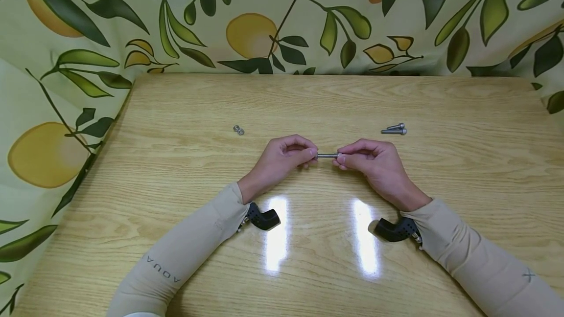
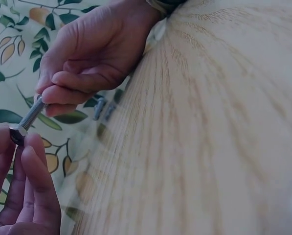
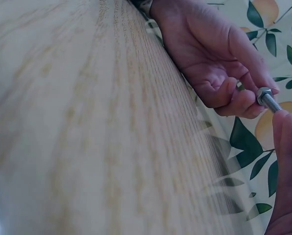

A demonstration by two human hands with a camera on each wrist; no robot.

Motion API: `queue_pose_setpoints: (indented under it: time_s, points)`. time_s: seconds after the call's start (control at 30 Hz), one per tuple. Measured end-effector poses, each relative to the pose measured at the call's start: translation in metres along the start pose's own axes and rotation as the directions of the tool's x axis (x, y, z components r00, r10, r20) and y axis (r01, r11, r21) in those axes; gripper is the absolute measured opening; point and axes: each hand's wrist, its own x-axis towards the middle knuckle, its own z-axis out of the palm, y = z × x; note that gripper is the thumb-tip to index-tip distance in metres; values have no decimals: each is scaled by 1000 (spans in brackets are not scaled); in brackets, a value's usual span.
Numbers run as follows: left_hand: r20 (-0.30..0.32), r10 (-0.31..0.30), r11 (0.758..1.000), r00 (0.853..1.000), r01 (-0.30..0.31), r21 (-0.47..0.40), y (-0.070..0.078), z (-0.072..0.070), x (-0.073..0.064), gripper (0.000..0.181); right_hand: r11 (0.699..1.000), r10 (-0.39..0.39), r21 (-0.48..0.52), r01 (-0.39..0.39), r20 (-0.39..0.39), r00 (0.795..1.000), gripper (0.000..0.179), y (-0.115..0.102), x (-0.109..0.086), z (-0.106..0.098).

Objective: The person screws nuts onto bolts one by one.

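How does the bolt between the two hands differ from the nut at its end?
The bolt is long and slim; the nut is short and wider. The bolt shows thread on its outside; the nut shows flat sides. The right hand grips the bolt, while the left hand pinches the nut. Both look like grey metal.

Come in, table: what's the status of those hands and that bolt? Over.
Left hand pinching nut at one end of bolt. Right hand gripping other end. Two loose nuts, two loose bolts beyond; nothing seen blocking.
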Motion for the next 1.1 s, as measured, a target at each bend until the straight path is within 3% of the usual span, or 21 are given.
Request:
queue_pose_setpoints:
  time_s: [0.3,0.5,1.1]
  points:
    - [-7,34,999,999,-34,5,1,0,-2,21,999,2,-41,-2,-10,1000,25,0,0,-1]
    - [-19,55,998,998,-55,-3,0,0,-2,20,1000,-4,-17,4,-1,1000,23,1,-1,0]
    - [-35,39,999,999,-39,-6,2,3,-3,21,999,-16,-29,17,5,1000,21,1,-1,0]
